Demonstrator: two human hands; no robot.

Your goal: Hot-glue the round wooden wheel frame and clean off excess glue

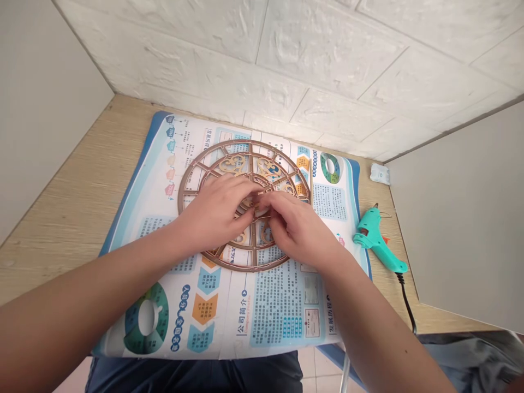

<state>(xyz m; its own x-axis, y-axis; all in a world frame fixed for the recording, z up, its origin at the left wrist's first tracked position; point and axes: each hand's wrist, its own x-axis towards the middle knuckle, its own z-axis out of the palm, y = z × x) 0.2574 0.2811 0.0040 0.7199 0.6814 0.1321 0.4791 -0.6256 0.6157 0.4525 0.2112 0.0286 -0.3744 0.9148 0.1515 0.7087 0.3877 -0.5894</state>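
Left hand (215,213), right hand (297,229) bare; left forearm (82,311), right forearm (380,333) bare to frame edge. Dark navy lower garment (192,376) along bottom edge of view.

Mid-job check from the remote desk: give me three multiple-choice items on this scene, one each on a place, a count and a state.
1. Where does the hot glue gun lie relative to the printed sheet?
A) Left of it
B) Right of it, on the wooden tabletop
C) Under it

2. How many hands touch the round copper-coloured lattice frame?
A) None
B) One
C) Two

3. How does the frame lie?
A) Upright against the wall
B) Flat on the sheet
C) Tilted up on one hand

Answers:
1. B: the gun lies beyond the sheet's right edge.
2. C: the left hand and right hand both rest on its middle.
3. B: it lies flat across the sheet.
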